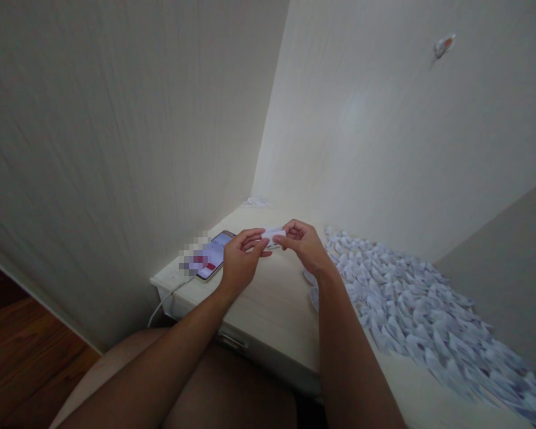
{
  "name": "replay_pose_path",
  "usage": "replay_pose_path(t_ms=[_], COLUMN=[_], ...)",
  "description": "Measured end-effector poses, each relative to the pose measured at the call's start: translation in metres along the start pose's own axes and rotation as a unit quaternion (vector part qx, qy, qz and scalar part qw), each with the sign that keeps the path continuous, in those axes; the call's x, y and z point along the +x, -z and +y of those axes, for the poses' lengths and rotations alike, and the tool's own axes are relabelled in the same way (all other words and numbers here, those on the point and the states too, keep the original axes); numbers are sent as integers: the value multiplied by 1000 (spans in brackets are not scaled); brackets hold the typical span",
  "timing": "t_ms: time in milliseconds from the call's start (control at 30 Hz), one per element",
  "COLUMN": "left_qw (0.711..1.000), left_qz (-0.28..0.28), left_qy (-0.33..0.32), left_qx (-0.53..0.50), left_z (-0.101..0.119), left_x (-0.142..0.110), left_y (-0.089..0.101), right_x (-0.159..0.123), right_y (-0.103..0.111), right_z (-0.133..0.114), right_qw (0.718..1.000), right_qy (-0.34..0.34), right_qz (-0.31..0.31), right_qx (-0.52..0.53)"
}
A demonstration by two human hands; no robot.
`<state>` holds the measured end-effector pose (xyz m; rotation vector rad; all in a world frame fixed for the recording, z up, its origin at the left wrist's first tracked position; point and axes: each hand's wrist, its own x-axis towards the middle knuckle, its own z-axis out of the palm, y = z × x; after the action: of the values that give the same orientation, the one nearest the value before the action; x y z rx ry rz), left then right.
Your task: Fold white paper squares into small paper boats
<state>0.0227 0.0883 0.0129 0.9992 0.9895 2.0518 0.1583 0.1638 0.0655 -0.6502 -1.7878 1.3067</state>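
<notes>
Between my two hands, a small piece of white paper [274, 236], seemingly folded, is held up just above the desk. My left hand [245, 256] pinches its left end with thumb and fingers. At the right end, my right hand [302, 244] grips it between thumb and curled fingers. A phone [221, 244] with its screen lit lies on the desk just left of my left hand. Many small folded white paper pieces [406, 310] spread over the desk to the right of my right forearm.
The pale desk [268, 322] fits into a corner between wall panels. A white cable [170, 295] runs from the phone over the left edge. More white scraps [258, 202] lie in the far corner. A drawer handle [233, 341] shows on the desk front, above my legs.
</notes>
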Motion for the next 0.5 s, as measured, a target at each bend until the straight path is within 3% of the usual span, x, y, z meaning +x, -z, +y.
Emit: replay_pose_path(t_ms=[500], left_qw=[1000], left_qz=[-11], left_qy=[22], left_qx=[-4], left_z=[0], left_x=[1], left_y=[1], right_x=[-3], right_y=[-2], right_z=[-6], right_qw=[1000], right_qy=[-2], right_qz=[-4], right_qx=[-28])
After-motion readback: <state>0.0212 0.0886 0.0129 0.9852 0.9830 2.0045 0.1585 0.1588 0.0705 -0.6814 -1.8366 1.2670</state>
